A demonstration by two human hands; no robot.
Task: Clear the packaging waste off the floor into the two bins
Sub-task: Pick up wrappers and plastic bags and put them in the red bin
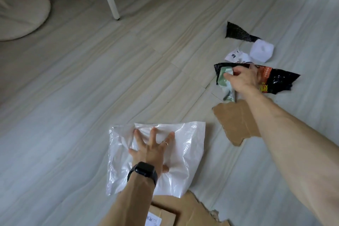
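Left hand (pixel 149 150): fingers spread wide, palm flat, pressing on the thin white translucent plastic bag (pixel 185 145). The bag lies directly under those fingers on the pale wood-look floor (pixel 91 88), long axis running away from me, fingertips near its far edge. Pinned, not gripped.

Right hand (pixel 244 79): fingers curled, pinching the crumpled green-and-white plastic wrapper (pixel 226 82) at its far end. The wrapper trails from the fingertips back toward my wrist, long axis roughly along my forearm. Its near end sits just beyond the torn brown cardboard piece (pixel 236 123). Can't tell if it's off the floor.

The black plastic wrapper with orange print (pixel 280 82) sits under and past the right knuckles, long axis crosswise to the fingers. Beyond the fingertips, going outward: crumpled white paper label (pixel 235 56), white foam block (pixel 261 51), black mesh sleeve (pixel 236 32). All are right-hand reach; the left hand is well apart from them.

The large torn brown cardboard sheet (pixel 192 213) meets the bag's near edge, behind my left wrist.

Bins not in view. My read: early in the job, most of the waste is on the floor. Left fingers need to close and bunch the bag. The film looks slippery, so scrunch it rather than lift it flat.
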